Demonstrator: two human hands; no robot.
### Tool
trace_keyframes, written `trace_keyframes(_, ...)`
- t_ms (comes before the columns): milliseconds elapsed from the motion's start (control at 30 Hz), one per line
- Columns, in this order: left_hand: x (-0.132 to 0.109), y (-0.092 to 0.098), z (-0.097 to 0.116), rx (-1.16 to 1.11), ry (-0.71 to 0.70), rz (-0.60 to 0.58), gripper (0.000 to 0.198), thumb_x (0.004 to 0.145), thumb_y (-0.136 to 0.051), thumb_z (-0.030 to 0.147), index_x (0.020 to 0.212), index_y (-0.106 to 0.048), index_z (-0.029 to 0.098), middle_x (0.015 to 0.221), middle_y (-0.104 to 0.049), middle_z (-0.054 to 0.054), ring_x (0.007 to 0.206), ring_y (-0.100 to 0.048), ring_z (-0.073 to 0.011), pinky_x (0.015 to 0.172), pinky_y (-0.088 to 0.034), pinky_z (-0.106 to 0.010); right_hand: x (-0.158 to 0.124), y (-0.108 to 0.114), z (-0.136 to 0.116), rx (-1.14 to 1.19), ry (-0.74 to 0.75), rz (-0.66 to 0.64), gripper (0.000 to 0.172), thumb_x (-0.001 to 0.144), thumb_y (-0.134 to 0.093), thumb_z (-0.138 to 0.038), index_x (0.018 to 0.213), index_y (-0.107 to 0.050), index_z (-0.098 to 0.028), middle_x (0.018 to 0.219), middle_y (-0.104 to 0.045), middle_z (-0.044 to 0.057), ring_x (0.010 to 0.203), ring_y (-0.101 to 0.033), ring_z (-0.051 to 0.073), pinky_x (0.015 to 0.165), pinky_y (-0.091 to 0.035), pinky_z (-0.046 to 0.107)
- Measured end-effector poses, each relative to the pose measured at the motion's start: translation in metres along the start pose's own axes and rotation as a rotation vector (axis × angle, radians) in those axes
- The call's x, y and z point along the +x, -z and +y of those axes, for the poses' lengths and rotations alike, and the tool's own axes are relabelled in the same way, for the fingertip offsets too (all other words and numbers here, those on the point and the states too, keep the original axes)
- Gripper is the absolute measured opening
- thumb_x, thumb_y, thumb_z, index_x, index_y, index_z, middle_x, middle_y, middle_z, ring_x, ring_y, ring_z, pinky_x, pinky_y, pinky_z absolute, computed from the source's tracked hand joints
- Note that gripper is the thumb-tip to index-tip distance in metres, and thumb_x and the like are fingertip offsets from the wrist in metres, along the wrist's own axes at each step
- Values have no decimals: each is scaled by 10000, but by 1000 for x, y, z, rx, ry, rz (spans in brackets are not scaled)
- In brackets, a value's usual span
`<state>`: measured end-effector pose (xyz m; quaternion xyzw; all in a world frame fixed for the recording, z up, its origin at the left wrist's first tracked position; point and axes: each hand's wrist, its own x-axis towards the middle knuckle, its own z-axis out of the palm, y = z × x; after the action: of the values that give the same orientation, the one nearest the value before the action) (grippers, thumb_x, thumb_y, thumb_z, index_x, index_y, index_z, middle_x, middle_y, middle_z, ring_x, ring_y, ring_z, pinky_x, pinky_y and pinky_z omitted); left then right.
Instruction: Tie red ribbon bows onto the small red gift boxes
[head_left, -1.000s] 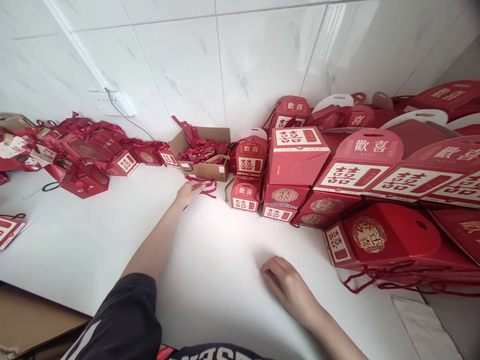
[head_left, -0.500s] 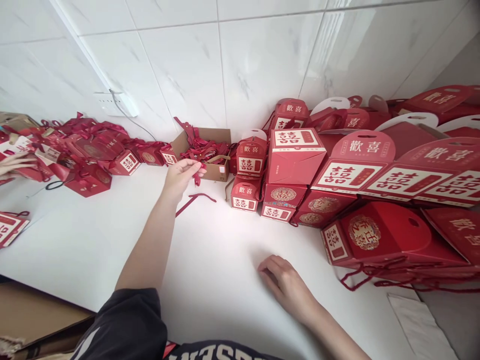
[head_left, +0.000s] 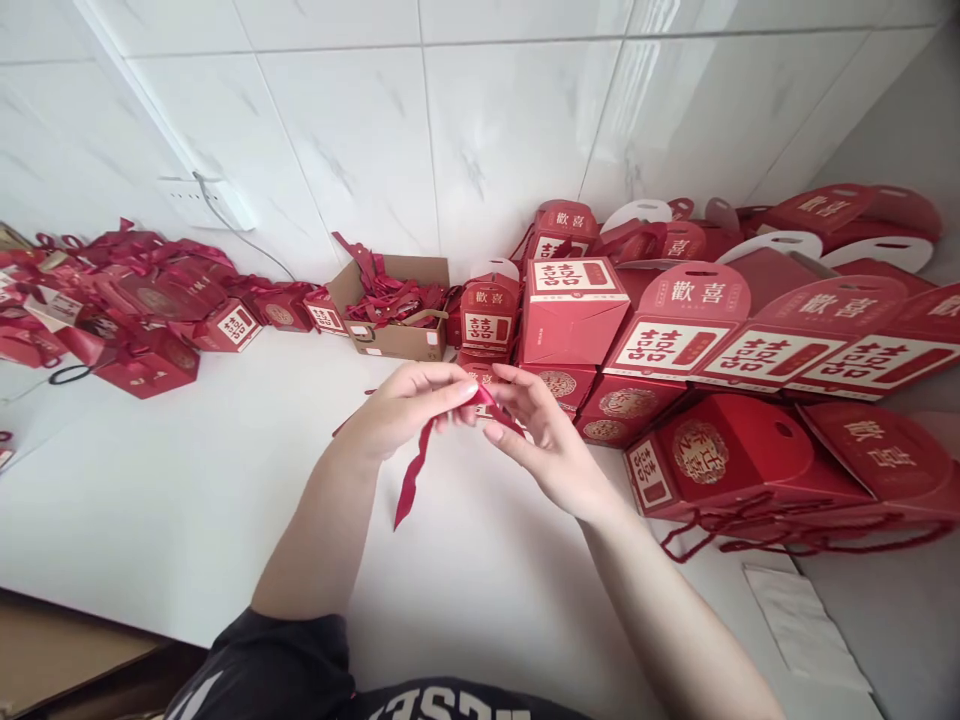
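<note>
Pinched between the thumb and fingers of my left hand (head_left: 420,405) is a dark red ribbon (head_left: 409,490). One end of it hangs down below that hand, its tip cut at a slant. Close on the right, my right hand (head_left: 544,445) has its thumb and fingers apart around the ribbon's other part; whether they touch it is hard to tell. Both hands are above the white table (head_left: 450,600). Behind them, a small red gift box (head_left: 486,315) stands on another, partly hidden by my fingers.
An open cardboard box (head_left: 401,343) by the wall holds many red ribbons. Stacked red gift boxes (head_left: 671,345) fill the right side, with rope handles in front. More ribboned red boxes (head_left: 154,360) lie at the left near a black ring-shaped handle (head_left: 69,375). White paper (head_left: 806,625) lies at right.
My left hand has come back from beside the cardboard box with the ribbon. My right hand has risen from the table, opened and met it. A hand at the far left has gone from view.
</note>
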<state>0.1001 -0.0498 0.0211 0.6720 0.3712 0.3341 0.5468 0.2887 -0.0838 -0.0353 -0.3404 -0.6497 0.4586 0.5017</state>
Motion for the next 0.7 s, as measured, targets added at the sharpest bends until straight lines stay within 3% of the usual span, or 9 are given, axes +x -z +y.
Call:
trace_keyframes(67, 0, 3, -2, -57, 15, -93, 212, 879, -633, 347, 804, -735, 177, 803, -727, -53, 748, -654, -149, 709, -505, -262, -2, 7, 0, 28, -32, -31, 413, 917, -603, -379, 1283, -473, -237, 1002, -675, 38, 1001, -660, 173, 903, -549, 355)
trace_keyframes(133, 0, 5, -3, -110, 46, -174, 215, 884, -630, 335, 814, -750, 171, 853, -756, -71, 804, -686, -168, 791, -521, -287, -7, 14, -2, -64, -25, -10, 239, 917, -606, -371, 1094, -611, -210, 877, -690, 25, 862, -680, 161, 801, -567, 310)
trace_keyframes(200, 1, 4, -5, -171, 89, -240, 193, 877, -642, 317, 825, -752, 166, 842, -765, -76, 783, -700, -175, 789, -534, -300, -12, 22, -5, -258, 47, 62, 168, 921, -603, -347, 960, -675, -200, 896, -723, 38, 834, -687, 164, 767, -558, 296)
trace_keyframes(367, 5, -5, -12, -292, 168, -384, 104, 789, -722, 202, 882, -748, 165, 888, -772, -90, 833, -725, -219, 791, -560, -331, -16, 42, -6, -887, 370, 230, 152, 945, -562, -245, 1017, -691, -209, 866, -744, 46, 801, -671, 184, 772, -494, 330)
trace_keyframes(467, 6, -6, -13, -333, 171, -461, 88, 777, -720, 185, 857, -751, 167, 879, -769, -93, 803, -725, -225, 753, -566, -333, -15, 51, -8, -1049, 371, 250, 153, 952, -545, -232, 990, -687, -194, 800, -723, 46, 743, -644, 185, 733, -471, 326)
trace_keyframes(533, 6, -4, -12, -335, 157, -469, 77, 800, -705, 211, 845, -750, 168, 817, -756, -84, 714, -704, -197, 683, -556, -308, -17, 56, -16, -1090, 300, 212, 158, 956, -531, -235, 966, -682, -191, 800, -711, 48, 737, -640, 191, 723, -476, 327)
trace_keyframes(633, 6, 1, -11, -297, 144, -369, 133, 845, -675, 284, 844, -734, 164, 686, -691, -51, 597, -622, -132, 586, -501, -244, -27, 68, -39, -1093, 175, 187, 142, 942, -537, -232, 1018, -654, -207, 933, -707, 55, 851, -652, 209, 761, -499, 332)
trace_keyframes(700, 7, 5, -11, -288, 154, -275, 213, 888, -624, 347, 837, -708, 157, 597, -600, -15, 538, -539, -91, 536, -447, -208, -38, 79, -56, -1174, 123, 386, 153, 926, -551, -269, 1041, -638, -218, 1027, -691, 73, 963, -638, 247, 844, -498, 375)
